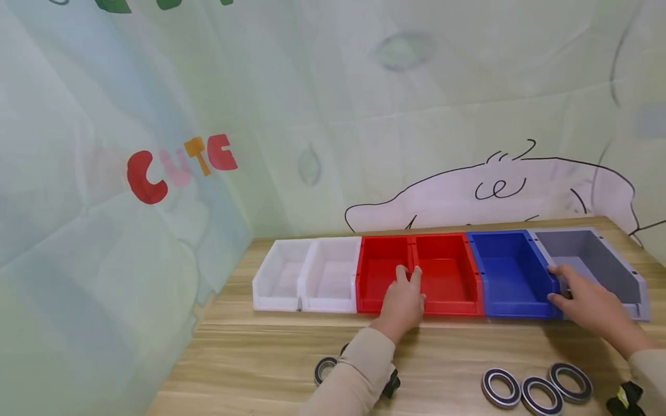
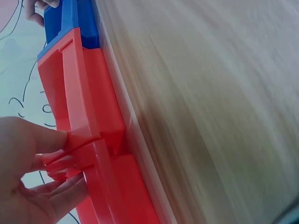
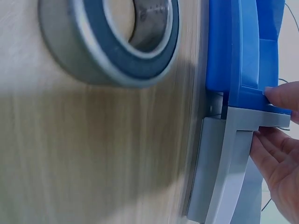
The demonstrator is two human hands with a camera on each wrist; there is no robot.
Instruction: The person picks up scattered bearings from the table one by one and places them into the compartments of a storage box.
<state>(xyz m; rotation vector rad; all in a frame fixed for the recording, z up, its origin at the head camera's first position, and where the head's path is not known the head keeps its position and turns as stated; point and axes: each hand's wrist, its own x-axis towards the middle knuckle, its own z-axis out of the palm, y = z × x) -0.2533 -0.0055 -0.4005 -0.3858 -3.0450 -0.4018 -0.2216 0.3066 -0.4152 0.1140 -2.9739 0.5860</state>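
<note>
My left hand (image 1: 403, 303) grips the shared divider between the left red bin (image 1: 368, 305) and the right red bin (image 1: 452, 309). In the left wrist view its thumb lies on one side of that red wall (image 2: 81, 156) and its fingers on the other. Further right, my right hand (image 1: 595, 300) pinches the adjoining walls of the blue bin (image 1: 520, 309) and the grey bin (image 1: 643, 297). The right wrist view shows the thumb on the blue side and the fingers inside the grey bin. All bins stand side by side in a row.
Two white bins (image 1: 328, 304) form the left end of the row. Near the front right lie three ring bearings (image 1: 486, 388), and another bearing (image 1: 318, 371) is partly hidden by my left sleeve (image 1: 359, 364). A printed cloth (image 1: 291, 86) hangs behind the wooden table (image 1: 244, 352).
</note>
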